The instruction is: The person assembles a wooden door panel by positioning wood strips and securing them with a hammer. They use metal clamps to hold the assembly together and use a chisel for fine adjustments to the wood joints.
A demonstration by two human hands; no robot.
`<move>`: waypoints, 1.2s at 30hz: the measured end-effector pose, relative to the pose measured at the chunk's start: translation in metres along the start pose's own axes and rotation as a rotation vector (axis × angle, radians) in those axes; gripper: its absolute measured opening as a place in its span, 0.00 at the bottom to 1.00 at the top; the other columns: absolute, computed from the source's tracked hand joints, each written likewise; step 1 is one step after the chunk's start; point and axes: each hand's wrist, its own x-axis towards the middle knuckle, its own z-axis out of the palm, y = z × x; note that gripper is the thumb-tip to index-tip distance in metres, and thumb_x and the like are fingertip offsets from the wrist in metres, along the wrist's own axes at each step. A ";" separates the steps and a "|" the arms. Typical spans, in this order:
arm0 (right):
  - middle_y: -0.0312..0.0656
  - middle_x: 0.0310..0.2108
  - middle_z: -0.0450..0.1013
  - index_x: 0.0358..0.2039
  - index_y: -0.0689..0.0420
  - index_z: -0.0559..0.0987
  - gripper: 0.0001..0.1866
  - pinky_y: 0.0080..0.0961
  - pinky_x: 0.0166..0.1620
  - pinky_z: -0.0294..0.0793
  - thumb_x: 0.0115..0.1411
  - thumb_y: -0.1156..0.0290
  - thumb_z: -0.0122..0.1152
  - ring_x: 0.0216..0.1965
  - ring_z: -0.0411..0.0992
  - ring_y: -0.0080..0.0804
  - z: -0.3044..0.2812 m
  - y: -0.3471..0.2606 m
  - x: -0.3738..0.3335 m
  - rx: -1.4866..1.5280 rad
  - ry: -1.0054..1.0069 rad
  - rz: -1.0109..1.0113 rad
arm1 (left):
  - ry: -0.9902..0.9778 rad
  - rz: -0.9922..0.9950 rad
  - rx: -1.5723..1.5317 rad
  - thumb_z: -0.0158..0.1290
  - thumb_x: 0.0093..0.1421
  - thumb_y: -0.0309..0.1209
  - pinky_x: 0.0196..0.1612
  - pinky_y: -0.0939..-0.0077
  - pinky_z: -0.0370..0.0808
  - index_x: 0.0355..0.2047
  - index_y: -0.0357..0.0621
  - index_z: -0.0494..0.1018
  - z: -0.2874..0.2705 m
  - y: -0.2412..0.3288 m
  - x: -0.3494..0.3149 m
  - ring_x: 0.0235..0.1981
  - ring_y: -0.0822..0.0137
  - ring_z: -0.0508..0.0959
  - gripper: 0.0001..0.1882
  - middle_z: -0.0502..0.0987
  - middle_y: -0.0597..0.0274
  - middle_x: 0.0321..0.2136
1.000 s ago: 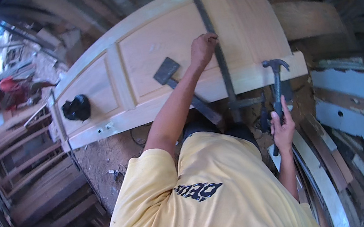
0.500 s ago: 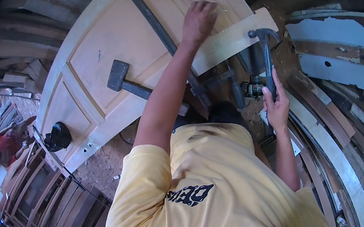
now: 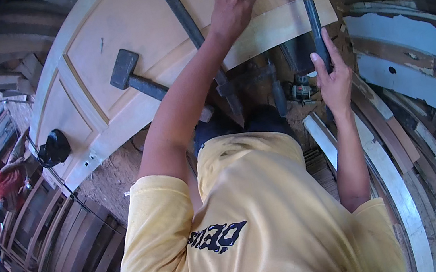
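Note:
A pale wooden door (image 3: 143, 19) with raised panels lies flat across the bench in front of me. My left hand (image 3: 234, 11) is at the door's right part, its fingers bent and pinched together at the wood; what they hold, if anything, is too small to make out. My right hand (image 3: 336, 81) grips a claw hammer (image 3: 312, 13) by its dark handle, forefinger stretched along it. The hammer's head is up, near the door's right end. A mallet (image 3: 129, 73) with a dark block head rests on the door, left of my left forearm.
A dark bar clamp (image 3: 178, 9) crosses the door beside my left hand. A black bag (image 3: 54, 149) sits at the door's left end. Below the door's edge lies a power tool (image 3: 301, 90). Stacked boards (image 3: 387, 165) line the right side, near a white panel (image 3: 404, 41).
Both hands have moved a little farther up in the view, the right one raising the hammer. My left hand keeps its pinch over the door. The whole view has shifted slightly.

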 end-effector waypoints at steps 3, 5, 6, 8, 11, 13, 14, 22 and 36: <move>0.55 0.55 0.80 0.72 0.44 0.71 0.29 0.39 0.50 0.81 0.72 0.61 0.63 0.52 0.83 0.47 -0.001 -0.001 0.007 -0.045 -0.010 -0.011 | -0.024 0.037 0.049 0.56 0.62 0.29 0.58 0.56 0.71 0.71 0.58 0.68 -0.001 0.002 0.000 0.57 0.55 0.72 0.34 0.72 0.62 0.56; 0.53 0.57 0.79 0.72 0.43 0.71 0.29 0.42 0.53 0.81 0.72 0.62 0.62 0.55 0.80 0.50 0.000 -0.003 0.013 -0.112 0.003 -0.101 | -0.008 0.050 0.075 0.54 0.63 0.30 0.58 0.55 0.71 0.71 0.53 0.67 0.001 0.001 0.001 0.57 0.55 0.72 0.34 0.72 0.62 0.56; 0.52 0.59 0.78 0.72 0.42 0.71 0.28 0.43 0.54 0.81 0.73 0.62 0.62 0.57 0.78 0.52 0.001 -0.004 0.016 -0.170 0.019 -0.187 | -0.009 0.047 0.077 0.54 0.63 0.30 0.58 0.55 0.71 0.71 0.53 0.67 0.002 0.000 0.002 0.57 0.55 0.72 0.34 0.72 0.62 0.56; 0.52 0.59 0.77 0.72 0.40 0.71 0.28 0.44 0.55 0.81 0.73 0.63 0.61 0.58 0.78 0.52 0.003 -0.006 0.020 -0.196 0.003 -0.202 | 0.022 0.079 0.135 0.54 0.62 0.32 0.57 0.58 0.71 0.68 0.50 0.70 0.003 -0.001 0.002 0.58 0.57 0.73 0.32 0.72 0.62 0.54; 0.51 0.59 0.77 0.72 0.36 0.71 0.28 0.46 0.55 0.81 0.73 0.63 0.60 0.58 0.77 0.53 0.009 -0.008 0.029 -0.231 -0.008 -0.237 | 0.028 0.076 0.145 0.53 0.62 0.32 0.58 0.58 0.71 0.69 0.50 0.69 0.002 0.000 0.001 0.58 0.57 0.73 0.32 0.72 0.62 0.54; 0.52 0.59 0.78 0.72 0.35 0.71 0.28 0.46 0.54 0.82 0.73 0.63 0.61 0.58 0.77 0.54 0.012 -0.006 0.034 -0.240 -0.006 -0.260 | 0.021 0.068 0.134 0.53 0.63 0.31 0.58 0.58 0.71 0.69 0.49 0.69 0.002 0.001 0.002 0.58 0.56 0.73 0.32 0.72 0.62 0.54; 0.52 0.57 0.79 0.72 0.34 0.71 0.28 0.47 0.53 0.82 0.73 0.63 0.61 0.56 0.78 0.55 0.014 -0.005 0.035 -0.251 -0.005 -0.274 | 0.016 0.060 0.123 0.52 0.63 0.31 0.59 0.58 0.70 0.69 0.49 0.69 0.001 0.001 0.002 0.58 0.56 0.73 0.31 0.72 0.61 0.54; 0.54 0.49 0.82 0.72 0.33 0.70 0.29 0.47 0.46 0.82 0.72 0.65 0.62 0.49 0.81 0.57 0.026 0.004 0.045 -0.246 0.011 -0.362 | 0.006 0.052 0.104 0.51 0.64 0.31 0.61 0.57 0.69 0.69 0.48 0.68 0.000 0.001 0.003 0.59 0.55 0.73 0.31 0.72 0.60 0.55; 0.54 0.54 0.80 0.72 0.36 0.70 0.30 0.46 0.50 0.82 0.71 0.67 0.62 0.52 0.80 0.56 0.026 0.023 0.047 -0.259 0.038 -0.398 | -0.010 0.084 0.152 0.51 0.64 0.33 0.59 0.58 0.70 0.68 0.48 0.69 0.010 0.004 0.005 0.57 0.57 0.74 0.30 0.73 0.61 0.56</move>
